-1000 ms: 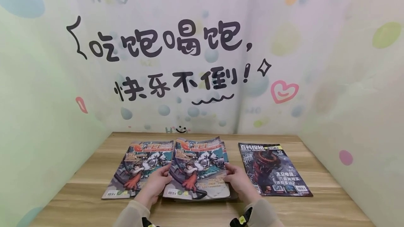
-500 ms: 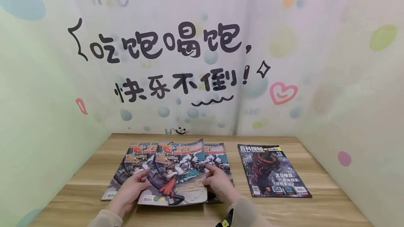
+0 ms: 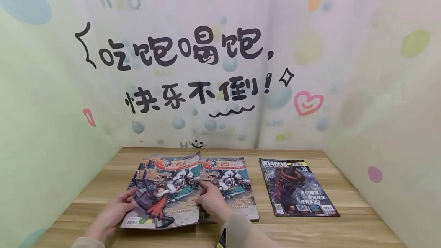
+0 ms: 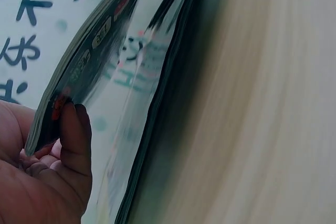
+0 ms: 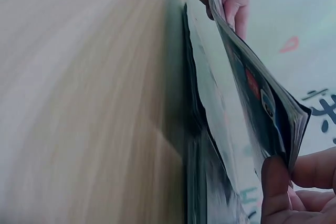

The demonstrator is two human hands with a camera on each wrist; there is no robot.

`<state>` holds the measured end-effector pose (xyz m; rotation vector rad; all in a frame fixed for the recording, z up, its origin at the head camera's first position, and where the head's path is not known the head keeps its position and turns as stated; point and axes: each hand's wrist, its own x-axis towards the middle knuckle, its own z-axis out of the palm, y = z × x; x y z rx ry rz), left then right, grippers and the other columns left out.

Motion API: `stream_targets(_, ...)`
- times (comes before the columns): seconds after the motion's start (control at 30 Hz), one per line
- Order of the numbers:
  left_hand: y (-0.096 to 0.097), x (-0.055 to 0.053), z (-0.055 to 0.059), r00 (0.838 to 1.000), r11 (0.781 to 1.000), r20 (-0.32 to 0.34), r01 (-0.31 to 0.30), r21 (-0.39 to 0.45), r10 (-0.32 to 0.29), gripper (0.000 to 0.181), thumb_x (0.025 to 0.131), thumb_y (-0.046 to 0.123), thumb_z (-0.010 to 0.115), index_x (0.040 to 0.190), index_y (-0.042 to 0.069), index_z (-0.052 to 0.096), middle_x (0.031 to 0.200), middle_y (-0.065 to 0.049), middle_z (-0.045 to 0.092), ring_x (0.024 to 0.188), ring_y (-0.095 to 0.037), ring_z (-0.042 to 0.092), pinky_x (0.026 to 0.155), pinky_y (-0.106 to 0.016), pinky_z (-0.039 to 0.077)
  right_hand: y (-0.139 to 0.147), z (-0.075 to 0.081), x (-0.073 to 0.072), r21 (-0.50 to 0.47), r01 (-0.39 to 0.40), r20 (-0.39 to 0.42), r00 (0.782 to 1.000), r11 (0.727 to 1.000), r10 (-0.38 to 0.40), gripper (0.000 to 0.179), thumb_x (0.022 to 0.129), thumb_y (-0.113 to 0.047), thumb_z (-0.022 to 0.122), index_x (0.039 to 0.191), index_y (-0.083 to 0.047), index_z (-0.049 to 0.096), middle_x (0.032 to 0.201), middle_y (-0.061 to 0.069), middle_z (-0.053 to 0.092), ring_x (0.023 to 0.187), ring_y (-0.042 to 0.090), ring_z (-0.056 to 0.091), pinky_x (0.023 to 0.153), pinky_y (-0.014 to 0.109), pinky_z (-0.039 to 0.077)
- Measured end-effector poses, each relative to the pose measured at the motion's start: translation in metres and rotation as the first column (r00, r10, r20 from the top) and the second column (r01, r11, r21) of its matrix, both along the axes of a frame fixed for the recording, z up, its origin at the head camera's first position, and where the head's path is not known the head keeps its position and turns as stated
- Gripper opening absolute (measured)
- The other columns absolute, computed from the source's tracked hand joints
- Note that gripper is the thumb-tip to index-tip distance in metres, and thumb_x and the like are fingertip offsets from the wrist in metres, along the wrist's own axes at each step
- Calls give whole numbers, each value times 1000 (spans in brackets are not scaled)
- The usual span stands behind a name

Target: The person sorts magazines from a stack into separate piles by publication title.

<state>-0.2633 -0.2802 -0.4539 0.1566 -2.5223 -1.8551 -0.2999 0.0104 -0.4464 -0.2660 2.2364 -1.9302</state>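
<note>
A colourful comic magazine [image 3: 169, 190] with a red-gloved figure on its cover is held by both hands. At its left edge my left hand [image 3: 111, 211] pinches it, thumb and fingers on either side, as the left wrist view shows of the magazine [image 4: 86, 59]. My right hand [image 3: 213, 200] pinches the right edge; the right wrist view shows that magazine [image 5: 257, 87] raised above the things lying below. Underneath, mostly covered, lies a left magazine [image 3: 138, 177] with a similar cover. A matching magazine [image 3: 232, 186] lies to the right, partly behind my right hand.
A dark science magazine [image 3: 299, 190] lies apart at the right of the wooden table [image 3: 293, 232]. Pale printed curtain walls [image 3: 220, 133] with black lettering close in the back and both sides.
Both hands have carried the held magazine leftward from above the middle magazine to above the left one. The middle magazine is now largely uncovered. The dark one at the right stays put.
</note>
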Motion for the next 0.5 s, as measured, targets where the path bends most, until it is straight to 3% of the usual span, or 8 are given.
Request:
stream_targets(0.4, -40, 2, 1, 1000, 1000, 24, 8, 11, -9, 62, 90, -5, 46, 145, -14, 18, 108, -8, 56, 83, -10, 56, 72, -24, 49, -42, -1, -2, 37, -14, 7, 1000, 999, 14, 66, 76, 16, 61, 139, 6, 45, 80, 2, 46, 62, 13, 39, 49, 24, 34)
stream_targets(0.5, -46, 1, 1, 1000, 1000, 29, 11, -9, -11, 62, 91, -4, 46, 145, -14, 17, 108, -10, 56, 83, -11, 56, 72, -24, 49, -49, -1, -3, 54, -11, 8, 1000, 998, 10, 65, 76, 15, 61, 138, 6, 45, 77, 1, 44, 61, 13, 38, 50, 24, 33)
